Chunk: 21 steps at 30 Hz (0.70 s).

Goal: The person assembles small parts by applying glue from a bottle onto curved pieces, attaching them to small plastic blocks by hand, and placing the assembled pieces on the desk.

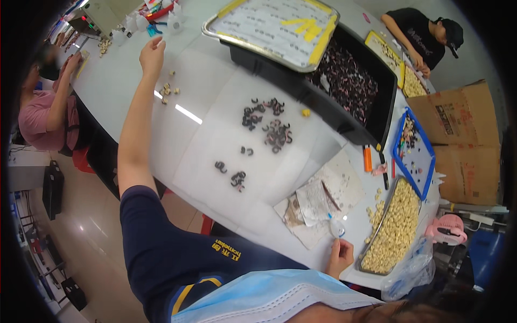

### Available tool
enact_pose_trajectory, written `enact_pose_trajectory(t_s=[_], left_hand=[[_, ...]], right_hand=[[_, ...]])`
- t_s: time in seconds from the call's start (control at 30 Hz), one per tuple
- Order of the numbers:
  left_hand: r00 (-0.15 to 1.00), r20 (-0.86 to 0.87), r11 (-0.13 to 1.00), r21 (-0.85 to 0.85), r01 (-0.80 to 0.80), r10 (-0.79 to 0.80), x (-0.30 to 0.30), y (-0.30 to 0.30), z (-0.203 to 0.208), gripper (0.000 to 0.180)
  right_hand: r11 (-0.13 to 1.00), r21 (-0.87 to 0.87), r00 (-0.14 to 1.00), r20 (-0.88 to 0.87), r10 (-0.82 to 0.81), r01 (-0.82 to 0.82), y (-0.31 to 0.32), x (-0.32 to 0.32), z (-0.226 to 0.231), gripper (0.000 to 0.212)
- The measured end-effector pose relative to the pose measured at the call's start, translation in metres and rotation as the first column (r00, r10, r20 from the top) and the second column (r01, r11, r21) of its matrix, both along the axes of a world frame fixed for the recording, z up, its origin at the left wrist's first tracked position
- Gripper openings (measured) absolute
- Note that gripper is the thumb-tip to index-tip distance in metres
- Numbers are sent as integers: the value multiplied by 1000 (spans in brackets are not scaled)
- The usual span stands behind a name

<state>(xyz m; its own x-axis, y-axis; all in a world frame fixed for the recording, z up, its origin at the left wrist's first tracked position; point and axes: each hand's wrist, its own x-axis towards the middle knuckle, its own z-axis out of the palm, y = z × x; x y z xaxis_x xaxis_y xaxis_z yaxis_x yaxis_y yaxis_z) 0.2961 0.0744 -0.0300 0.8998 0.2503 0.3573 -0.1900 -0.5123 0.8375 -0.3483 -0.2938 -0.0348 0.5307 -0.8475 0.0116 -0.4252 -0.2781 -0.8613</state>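
1. Left hand [152, 54]: positioned above the far left of the bench [105, 81]. The fingers are curled together; whether they grip anything cannot be told. A small loose group of pale pieces [166, 92] lies on its near side, and blue-handled pliers [153, 29] lie just beyond it.

2. Right hand [340, 257]: positioned at the near right edge of the bench. The fingers are bent, just beside a small clear bottle [337, 229]; contact or grip cannot be confirmed.

3. Location of parts: a tray [362, 264] heaped with further pale pieces stands to the right of the right hand. Dark curved pieces [278, 139] lie in several clusters at mid-bench, between the hands. A black bin [344, 124] of similar dark pieces stands at the far right of these clusters. The bottle is at the near end of a stained white sheet [344, 180].

4. Handling, pale and dark pieces: probably light and fairly stiff, apt to roll or tangle. Pinch one piece by its outer sides between thumb and forefinger.

5. Handling, bottle: probably light, thin-walled and yielding, possibly slippery. Take hold around the body; apply low pressure, and keep the fingers clear of the tip.
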Motion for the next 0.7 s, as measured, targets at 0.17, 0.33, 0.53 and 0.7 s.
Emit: enact_pose_trajectory(t_s=[0.17,0.33,0.53,0.7], left_hand=[[870,181,888,127,442,-459,-179,-51,97,22],[180,338,356,584,729,-924,-332,-87,211,7],[478,197,515,407,755,-856,-442,-100,260,11],[386,-124,284,484,828,-914,-473,-52,290,23]], right_hand=[[999,8,996,67,52,-52,2,8,6,7],[999,-28,994,102,28,-26,0,-8,5,8],[998,34,970,237,50,-60,-1,3,5,8],[995,64,943,328,57,-83,0,5,8,8]])
